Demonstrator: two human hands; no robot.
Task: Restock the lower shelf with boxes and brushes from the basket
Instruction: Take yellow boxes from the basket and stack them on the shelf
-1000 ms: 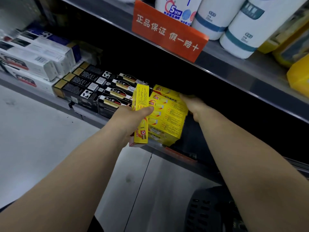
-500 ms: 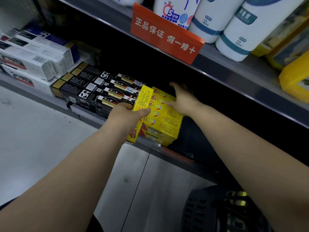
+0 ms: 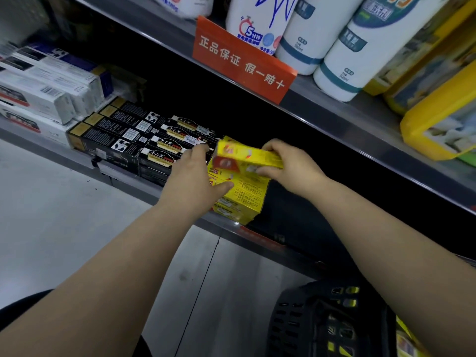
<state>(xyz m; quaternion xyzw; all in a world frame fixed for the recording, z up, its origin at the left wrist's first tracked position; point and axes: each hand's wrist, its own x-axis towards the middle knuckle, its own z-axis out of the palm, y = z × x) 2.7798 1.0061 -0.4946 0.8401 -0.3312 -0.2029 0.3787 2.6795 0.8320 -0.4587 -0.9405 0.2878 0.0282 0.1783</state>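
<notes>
Seen from above, two bare forearms are stretched toward a dark store shelf. A long yellow box [image 3: 247, 157] is held in the right hand [image 3: 291, 168], pinched between the thumb underneath and the curled fingers on top. It is held roughly level, just above a stack of yellow boxes [image 3: 244, 199] of the same kind. That stack is set at the front edge of the lower shelf [image 3: 144, 185], with dark space to its right. The left hand [image 3: 193, 181] is laid flat against the left side of the stack. Its fingers are held straight, pointing toward the back of the shelf, and its thumb is stretched across the stack's front face; nothing is gripped by it. Just left of the stack, rows of black boxes [image 3: 123, 140] with white labels are lined up, and further left white boxes [image 3: 38, 99] are piled. On the upper shelf [image 3: 334, 112] an orange sign [image 3: 242, 60] with white Chinese characters is fixed to the front edge. White bottles [image 3: 347, 47] with blue bands are stood behind the sign, and yellow packs [image 3: 438, 124] are placed to their right. A dark plastic basket [image 3: 309, 320] is seen at the lower right on the grey floor [image 3: 51, 215], below the right forearm. Yellow items are glimpsed inside it, but what they are cannot be told.
</notes>
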